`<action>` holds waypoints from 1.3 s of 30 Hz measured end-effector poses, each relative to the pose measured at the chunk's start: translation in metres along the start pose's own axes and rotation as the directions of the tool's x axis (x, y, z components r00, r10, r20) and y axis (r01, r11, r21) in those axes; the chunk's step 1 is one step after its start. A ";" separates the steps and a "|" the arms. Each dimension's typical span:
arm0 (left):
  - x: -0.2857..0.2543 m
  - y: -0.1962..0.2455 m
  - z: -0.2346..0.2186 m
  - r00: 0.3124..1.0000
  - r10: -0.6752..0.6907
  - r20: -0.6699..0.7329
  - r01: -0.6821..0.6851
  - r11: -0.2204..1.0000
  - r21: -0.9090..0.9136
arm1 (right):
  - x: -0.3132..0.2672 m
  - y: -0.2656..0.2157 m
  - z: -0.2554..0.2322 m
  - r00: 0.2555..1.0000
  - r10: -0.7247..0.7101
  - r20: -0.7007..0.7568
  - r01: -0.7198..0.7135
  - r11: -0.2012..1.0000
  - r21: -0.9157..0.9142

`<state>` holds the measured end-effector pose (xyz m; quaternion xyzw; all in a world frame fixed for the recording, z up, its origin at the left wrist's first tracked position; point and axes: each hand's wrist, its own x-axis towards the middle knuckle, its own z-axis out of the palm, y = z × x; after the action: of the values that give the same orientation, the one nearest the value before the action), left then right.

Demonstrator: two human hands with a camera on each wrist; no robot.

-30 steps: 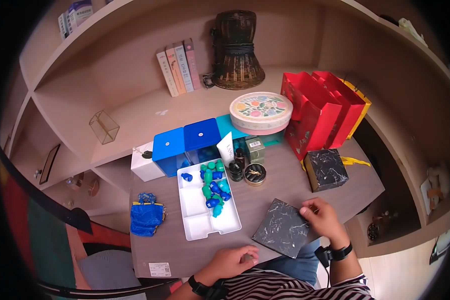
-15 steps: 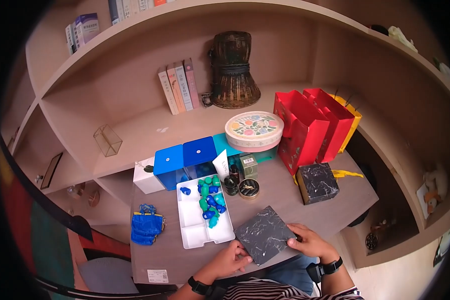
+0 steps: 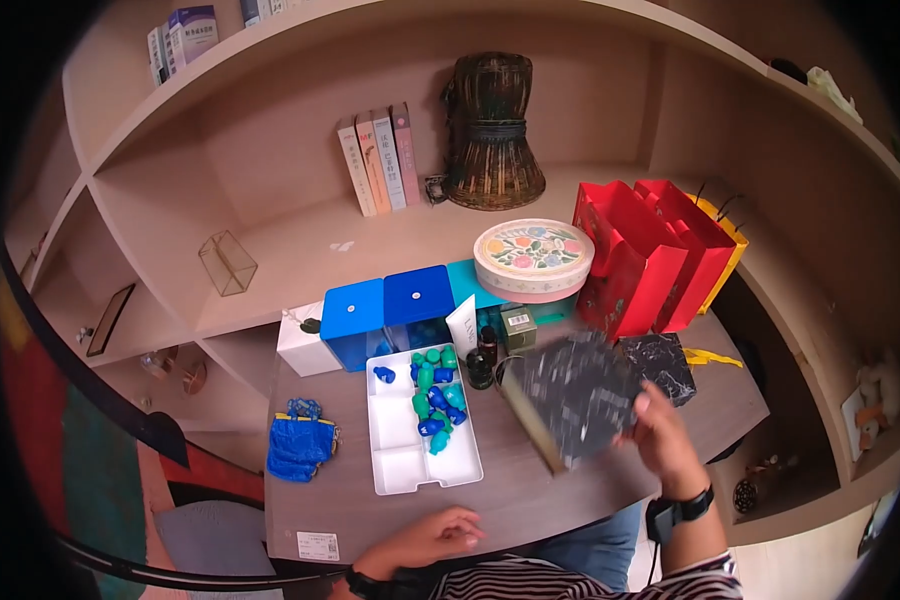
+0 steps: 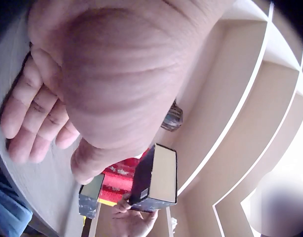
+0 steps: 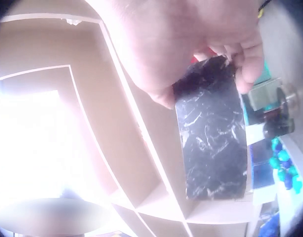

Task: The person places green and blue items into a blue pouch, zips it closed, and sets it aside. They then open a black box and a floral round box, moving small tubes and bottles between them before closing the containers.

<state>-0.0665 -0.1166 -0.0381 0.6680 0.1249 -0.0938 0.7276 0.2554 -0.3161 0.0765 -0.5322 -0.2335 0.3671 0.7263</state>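
The table [image 3: 530, 510] is biggest. Up above it is the black box [image 3: 570, 400]. Its near end sits between the right hand's [image 3: 663, 445] thumb and fingers, pinched. The left hand's [image 3: 430, 537] fingers are loose, away from the box.

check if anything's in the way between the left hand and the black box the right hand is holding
Nothing visible is: in the head view, only tabletop shows between the left hand and the black box that the right hand grips. The white tray lies left of that gap.
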 end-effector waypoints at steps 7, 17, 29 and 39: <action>-0.025 0.015 0.000 0.992 -0.107 -0.073 0.087 0.966 -0.243 | 0.112 -0.069 0.046 0.987 -0.138 -0.087 0.126 0.983 -0.134; -0.024 -0.010 -0.012 0.998 0.019 -0.068 -0.039 0.953 -0.299 | 0.188 -0.067 0.067 0.985 -0.051 -0.163 0.012 0.973 -0.233; -0.024 -0.008 -0.013 0.999 0.029 -0.031 -0.037 0.953 -0.301 | 0.076 -0.024 0.012 0.862 -0.447 -0.240 0.102 0.615 -0.782; -0.019 -0.002 -0.018 0.999 0.040 0.023 -0.033 0.970 -0.240 | -0.001 0.012 -0.094 0.702 -0.460 -0.544 -0.430 0.336 -0.838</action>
<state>-0.0865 -0.0997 -0.0353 0.5761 0.1128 -0.0740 0.8061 0.3198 -0.3717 0.0347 -0.9411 -0.1048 -0.0831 0.3107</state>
